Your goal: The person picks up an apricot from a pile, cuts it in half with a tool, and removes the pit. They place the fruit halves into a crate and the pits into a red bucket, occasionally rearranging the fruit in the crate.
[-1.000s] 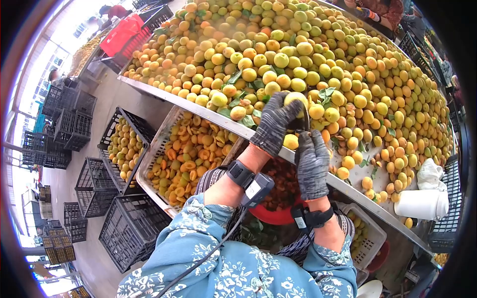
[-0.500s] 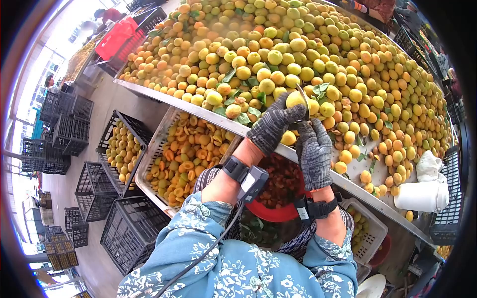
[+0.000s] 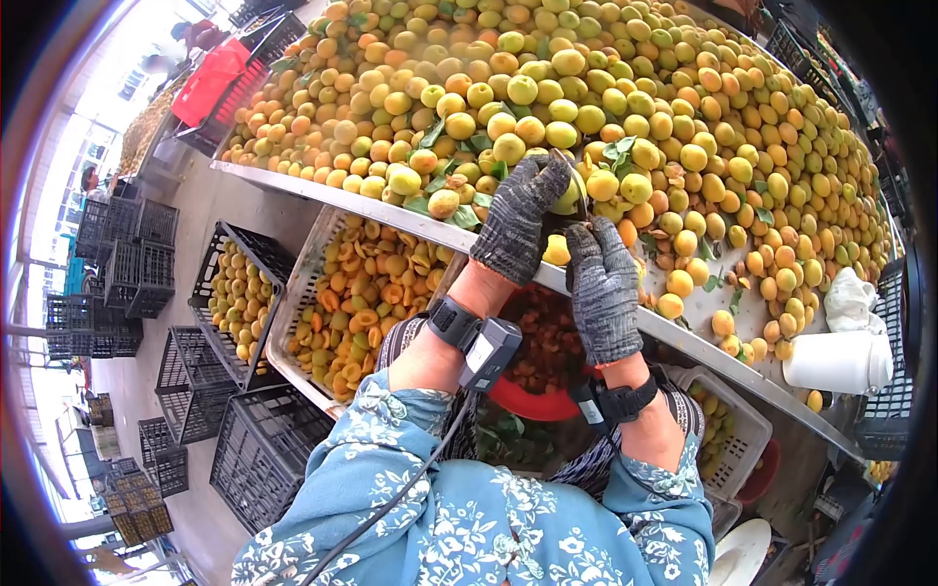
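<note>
My left hand (image 3: 525, 217), in a dark grey knit glove, has its fingers closed around a yellow-green apricot (image 3: 566, 202), which they partly cover. In my gloved right hand (image 3: 604, 293) is a small curved knife (image 3: 582, 191); its blade lies along the right side of the fruit, and the handle is hidden in the fingers. Both hands are close together over the near edge of a table (image 3: 391, 208) heaped with apricots (image 3: 508, 148). Below them sits a red basin (image 3: 532, 403) holding brown pits.
Left of my legs stands a white crate (image 3: 283, 337) of halved apricots. Black crates (image 3: 269, 454) are on the floor beyond it, one holding whole fruit. A white container (image 3: 835, 362) and a crumpled white bag (image 3: 848, 301) lie at the table's right end. Another person (image 3: 200, 35) is at upper left.
My left hand has turned and its fingers now cover more of the apricot. Both hands have shifted slightly left, the knife staying beside the fruit. The whole view has moved a little.
</note>
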### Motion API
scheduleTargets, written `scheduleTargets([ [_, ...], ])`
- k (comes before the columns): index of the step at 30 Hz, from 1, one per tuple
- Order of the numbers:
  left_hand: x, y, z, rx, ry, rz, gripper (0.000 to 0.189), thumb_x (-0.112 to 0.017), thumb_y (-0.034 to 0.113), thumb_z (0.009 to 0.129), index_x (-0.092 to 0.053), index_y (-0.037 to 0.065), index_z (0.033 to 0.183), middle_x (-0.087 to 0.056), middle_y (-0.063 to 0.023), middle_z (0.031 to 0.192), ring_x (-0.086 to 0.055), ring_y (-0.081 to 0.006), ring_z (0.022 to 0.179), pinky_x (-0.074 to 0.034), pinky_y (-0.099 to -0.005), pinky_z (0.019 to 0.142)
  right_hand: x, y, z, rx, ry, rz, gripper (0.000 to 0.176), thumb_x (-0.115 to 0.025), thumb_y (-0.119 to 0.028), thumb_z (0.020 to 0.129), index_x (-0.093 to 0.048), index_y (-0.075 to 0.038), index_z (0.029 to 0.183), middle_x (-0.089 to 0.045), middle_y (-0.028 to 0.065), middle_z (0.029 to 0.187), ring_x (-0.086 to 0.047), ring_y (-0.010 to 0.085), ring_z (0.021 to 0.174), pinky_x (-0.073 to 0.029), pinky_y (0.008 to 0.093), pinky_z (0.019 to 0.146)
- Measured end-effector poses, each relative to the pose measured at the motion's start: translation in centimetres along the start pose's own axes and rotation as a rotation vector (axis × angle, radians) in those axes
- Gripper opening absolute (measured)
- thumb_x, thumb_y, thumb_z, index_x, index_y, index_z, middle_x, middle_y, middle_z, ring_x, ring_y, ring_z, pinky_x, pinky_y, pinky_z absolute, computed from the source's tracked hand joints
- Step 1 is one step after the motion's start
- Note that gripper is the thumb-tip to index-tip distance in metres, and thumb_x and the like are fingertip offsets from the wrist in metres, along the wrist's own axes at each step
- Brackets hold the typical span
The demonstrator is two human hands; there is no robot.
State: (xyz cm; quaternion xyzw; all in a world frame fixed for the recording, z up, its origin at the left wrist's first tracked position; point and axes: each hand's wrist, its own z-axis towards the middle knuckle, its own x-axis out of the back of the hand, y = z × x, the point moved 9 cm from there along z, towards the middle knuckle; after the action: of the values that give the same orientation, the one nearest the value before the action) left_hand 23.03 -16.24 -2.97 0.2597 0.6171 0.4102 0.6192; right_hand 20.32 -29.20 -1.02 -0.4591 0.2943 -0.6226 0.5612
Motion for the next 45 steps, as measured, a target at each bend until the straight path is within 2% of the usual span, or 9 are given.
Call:
scheduleTargets([
  [6, -0.4, 2.6, -0.2, -0.374, 0.013, 0.601, 0.025, -0.056, 0.024, 0.094, -0.057, 0.004, 0.109, -0.059, -0.0034, 0.098, -0.056, -0.0112, 0.091, -0.047, -0.0275, 0.081, -1.1, 3.2, -0.2, -0.033, -0.108, -0.067, 0.017, -0.056, -0.01, 0.091, -0.061, 0.001, 0.103, -0.065, 0.015, 0.087, -0.063, 0.0293, 0.079, -0.049, 0.0373, 0.066],
  [10, 2.3, -2.5, 0.7, 0.153, 0.064, -0.303, 0.024, -0.057, 0.024, 0.094, -0.058, 0.007, 0.111, -0.061, -0.0033, 0.102, -0.06, -0.0131, 0.092, -0.052, -0.0301, 0.081, -2.6, 4.4, -1.7, -0.7, -0.122, 0.457, 0.025, -0.056, -0.007, 0.09, -0.06, 0.002, 0.114, -0.063, 0.0097, 0.092, -0.057, 0.0138, 0.082, -0.048, 0.0279, 0.071],
  [15, 0.7, -3.9, -0.1, 0.267, 0.096, -0.394, 0.029, -0.053, 0.031, 0.096, -0.057, 0.009, 0.113, -0.062, -0.001, 0.103, -0.06, -0.0128, 0.092, -0.051, -0.0297, 0.081, -2.7, 5.8, -0.9, -0.497, -0.012, 0.505, 0.013, -0.057, -0.018, 0.094, -0.062, -0.008, 0.1, -0.054, -0.0068, 0.074, -0.043, 0.0, 0.056, -0.035, 0.0158, 0.048],
  [20, 1.0, -3.5, -0.4, 0.14, 0.048, 0.06, 0.033, -0.053, 0.034, 0.096, -0.054, 0.008, 0.117, -0.056, -0.0004, 0.108, -0.055, -0.01, 0.094, -0.047, -0.0269, 0.085, -1.1, 4.2, 1.1, -0.209, -0.154, -0.114, 0.032, -0.059, 0.001, 0.081, -0.06, 0.001, 0.113, -0.063, 0.0162, 0.102, -0.061, 0.0275, 0.093, -0.05, 0.0329, 0.084],
  [22, 0.1, -1.7, -0.3, 0.08, -0.004, 0.147, 0.034, -0.053, 0.033, 0.096, -0.054, 0.007, 0.118, -0.055, -0.0004, 0.107, -0.053, -0.0095, 0.095, -0.046, -0.0263, 0.085, -1.1, 6.4, -0.2, -0.715, -0.052, 0.505, 0.038, -0.061, 0.005, 0.074, -0.062, -0.002, 0.111, -0.062, 0.018, 0.106, -0.062, 0.0335, 0.093, -0.052, 0.0369, 0.083],
  [24, -0.8, 0.1, 0.1, 0.02, -0.042, 0.265, 0.031, -0.053, 0.03, 0.096, -0.054, 0.005, 0.115, -0.055, -0.0007, 0.102, -0.052, -0.0099, 0.094, -0.045, -0.0265, 0.084, -0.4, -0.6, 0.0, 0.457, -0.054, -0.515, 0.037, -0.062, 0.006, 0.073, -0.063, -0.002, 0.109, -0.062, 0.0181, 0.106, -0.063, 0.0322, 0.091, -0.053, 0.0379, 0.079],
  [36, -1.0, 2.1, -0.5, -0.364, -0.042, 0.589, 0.017, -0.055, 0.018, 0.094, -0.057, 0.002, 0.101, -0.058, -0.0049, 0.093, -0.054, -0.0116, 0.088, -0.046, -0.0274, 0.08, -0.9, 3.0, -0.1, -0.182, -0.133, 0.077, 0.035, -0.062, 0.004, 0.074, -0.061, 0.001, 0.109, -0.063, 0.0194, 0.101, -0.06, 0.0346, 0.094, -0.052, 0.0393, 0.081],
  [38, -0.1, 1.7, 0.0, -0.309, 0.022, 0.476, 0.018, -0.054, 0.018, 0.095, -0.058, 0.002, 0.101, -0.059, -0.0049, 0.093, -0.054, -0.0118, 0.088, -0.047, -0.0279, 0.08, -1.5, 4.8, -1.7, -0.832, -0.03, 0.557, 0.035, -0.062, 0.005, 0.073, -0.062, 0.001, 0.108, -0.063, 0.0193, 0.101, -0.06, 0.0361, 0.092, -0.051, 0.0405, 0.081],
  [45, 1.2, 0.6, 0.1, -0.202, 0.037, 0.275, 0.024, -0.049, 0.016, 0.097, -0.057, 0.002, 0.115, -0.059, -0.0061, 0.108, -0.057, -0.016, 0.101, -0.048, -0.0293, 0.088, -1.3, 6.0, -1.2, -0.276, -0.156, -0.055, 0.021, -0.06, -0.007, 0.086, -0.063, 0.0, 0.106, -0.062, 0.0196, 0.102, -0.062, 0.0291, 0.092, -0.051, 0.0352, 0.079],
])
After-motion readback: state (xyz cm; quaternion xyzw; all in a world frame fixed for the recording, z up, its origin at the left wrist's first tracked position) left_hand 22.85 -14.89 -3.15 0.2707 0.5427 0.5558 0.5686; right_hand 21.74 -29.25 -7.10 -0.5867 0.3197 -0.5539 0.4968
